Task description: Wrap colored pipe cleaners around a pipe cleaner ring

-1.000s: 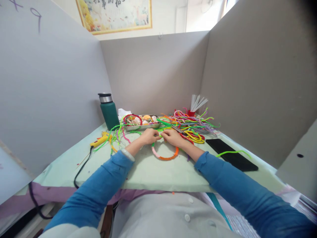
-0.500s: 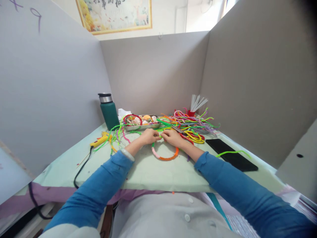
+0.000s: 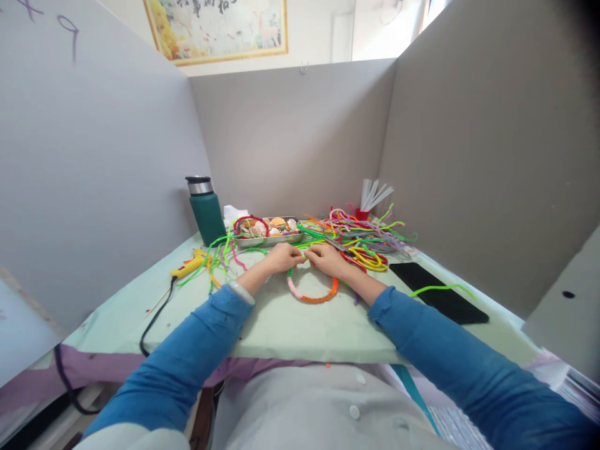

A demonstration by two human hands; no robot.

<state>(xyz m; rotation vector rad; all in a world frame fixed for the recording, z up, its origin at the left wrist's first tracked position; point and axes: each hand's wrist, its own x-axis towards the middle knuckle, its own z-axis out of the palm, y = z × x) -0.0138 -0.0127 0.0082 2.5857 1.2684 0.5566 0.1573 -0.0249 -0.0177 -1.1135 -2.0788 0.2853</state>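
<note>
A ring wrapped in orange, pink and green fuzzy stems (image 3: 320,299) hangs or rests at the table's middle, its lower half showing below my hands. My left hand (image 3: 285,257) is closed in a pinch at the ring's upper left, by the green part. Close beside it, my right hand (image 3: 324,257) pinches at the upper right. A bit of light green shows between the fingertips, which nearly touch. The top of the ring is hidden by my fingers.
Behind my hands are a metal tray of shells (image 3: 285,238) and piled colourful stems (image 3: 356,228). A green bottle (image 3: 206,215) and yellow glue gun (image 3: 188,266) with a black cord stand left; a black phone-like slab (image 3: 435,292) lies right.
</note>
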